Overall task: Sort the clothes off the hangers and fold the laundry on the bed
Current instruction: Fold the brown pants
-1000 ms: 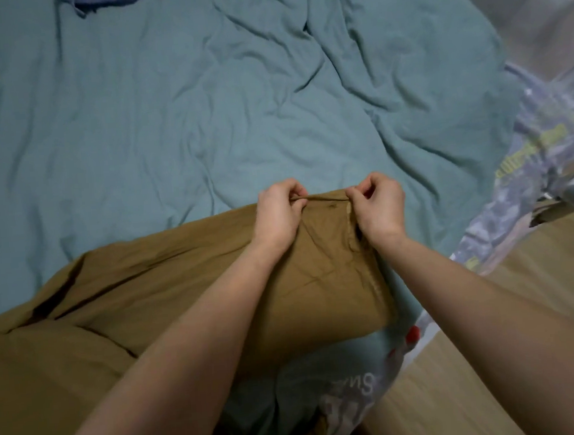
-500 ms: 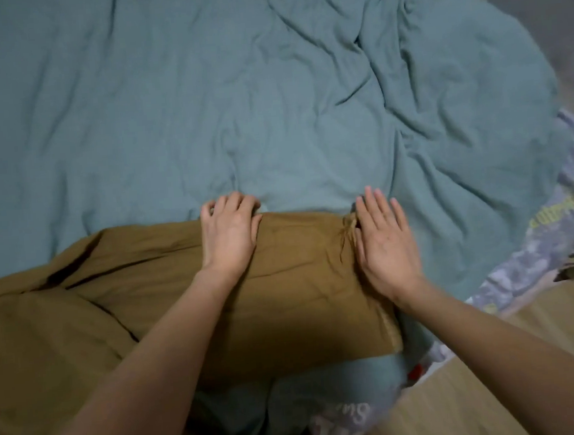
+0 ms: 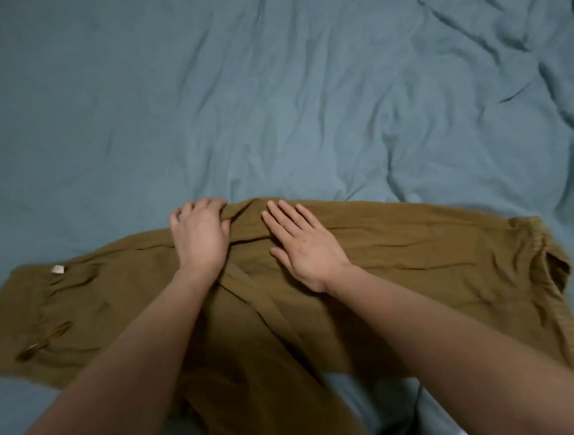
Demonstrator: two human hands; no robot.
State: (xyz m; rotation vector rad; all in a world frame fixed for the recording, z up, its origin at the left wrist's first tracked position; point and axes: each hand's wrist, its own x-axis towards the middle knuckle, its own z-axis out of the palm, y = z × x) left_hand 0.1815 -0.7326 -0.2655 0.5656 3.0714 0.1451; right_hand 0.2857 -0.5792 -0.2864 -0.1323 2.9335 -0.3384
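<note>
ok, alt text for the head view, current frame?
Two bare hands work brown trousers spread on a teal bedsheet: the left hand grips a fold at the far edge, the right hand lies flat on the cloth beside it.

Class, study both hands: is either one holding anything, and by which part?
The left hand grips the brown cloth trousers at a bunched far-edge fold. The right hand only rests flat on them.

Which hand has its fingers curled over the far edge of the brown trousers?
The left hand: its fingers curl over the far edge of the brown trousers. The right hand lies flat on the fabric, fingers straight and spread.
</note>
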